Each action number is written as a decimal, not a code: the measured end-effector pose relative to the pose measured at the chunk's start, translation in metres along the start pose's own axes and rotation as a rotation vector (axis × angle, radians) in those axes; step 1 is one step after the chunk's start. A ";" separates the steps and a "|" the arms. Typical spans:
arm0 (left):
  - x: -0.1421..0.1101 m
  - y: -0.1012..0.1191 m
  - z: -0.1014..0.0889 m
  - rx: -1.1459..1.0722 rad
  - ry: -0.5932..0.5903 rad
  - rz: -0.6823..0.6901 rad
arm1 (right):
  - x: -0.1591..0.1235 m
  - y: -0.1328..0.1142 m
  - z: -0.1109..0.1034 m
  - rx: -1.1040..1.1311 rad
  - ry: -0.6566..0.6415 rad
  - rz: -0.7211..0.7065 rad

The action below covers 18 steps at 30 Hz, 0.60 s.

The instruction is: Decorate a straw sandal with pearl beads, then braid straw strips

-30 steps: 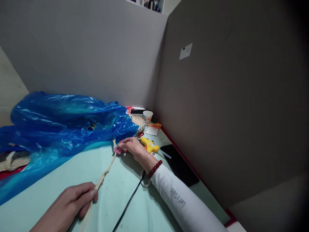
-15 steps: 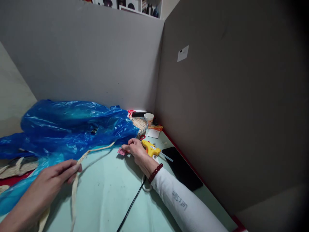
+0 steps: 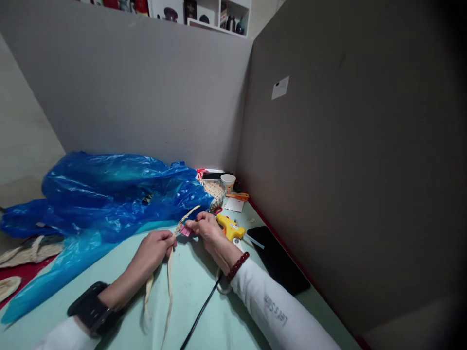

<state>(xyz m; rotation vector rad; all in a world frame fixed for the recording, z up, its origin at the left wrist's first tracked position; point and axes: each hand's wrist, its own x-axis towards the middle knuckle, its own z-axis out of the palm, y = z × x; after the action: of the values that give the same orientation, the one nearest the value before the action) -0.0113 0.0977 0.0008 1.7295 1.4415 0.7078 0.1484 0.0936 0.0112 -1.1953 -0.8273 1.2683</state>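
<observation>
My left hand (image 3: 156, 245) is closed on a pale straw-like braid (image 3: 177, 228), whose thin end points up and right. Below that hand, loose strands (image 3: 169, 287) hang toward the table. In a pinch, my right hand (image 3: 207, 228) holds a small pink piece (image 3: 185, 230) with lines across it, perhaps a clip; its kind is not clear. The pink piece is right beside the braid, and I cannot tell whether they touch. A yellow glue gun (image 3: 230, 227) lies just right of my right hand, with a clear glue stick (image 3: 255, 241) behind it.
A crumpled blue plastic bag (image 3: 120, 184) covers the back left of the table (image 3: 197, 287). Woven pieces (image 3: 32, 253) lie at the left. At the back stand a paper cup (image 3: 228, 181) and a woven basket (image 3: 217, 190). A black flat object (image 3: 280, 262) lies right; a black cord (image 3: 200, 313) crosses the front.
My left hand has moved right and away from me with the braid, up close to the pink piece. My right hand stays nearly in place. The view has shifted slightly.
</observation>
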 end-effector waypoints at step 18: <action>0.017 -0.005 0.003 -0.147 -0.103 -0.132 | 0.003 0.007 0.002 0.068 0.089 -0.163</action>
<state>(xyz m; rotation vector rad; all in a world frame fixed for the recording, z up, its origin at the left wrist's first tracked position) -0.0082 0.1137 -0.0054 1.5215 1.3832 0.6287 0.1450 0.0959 0.0050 -1.0996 -0.7934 1.0942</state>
